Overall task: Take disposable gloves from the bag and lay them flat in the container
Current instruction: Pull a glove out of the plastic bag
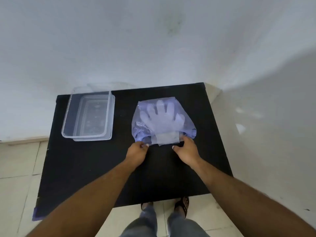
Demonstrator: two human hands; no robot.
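Note:
A bluish see-through plastic bag lies on the black table, right of centre, its mouth facing me. Inside it a stack of pale clear disposable gloves lies flat, fingers pointing away, the cuffs sticking out of the mouth. My left hand pinches the bag's near left edge. My right hand grips the near right edge by the glove cuffs; whether it also holds a cuff I cannot tell. The clear rectangular container stands at the table's back left, nothing visible in it.
The black table stands against a white wall, on a pale tiled floor. A clear lid seems to lie under the container. My legs and sandalled feet show below the table's near edge.

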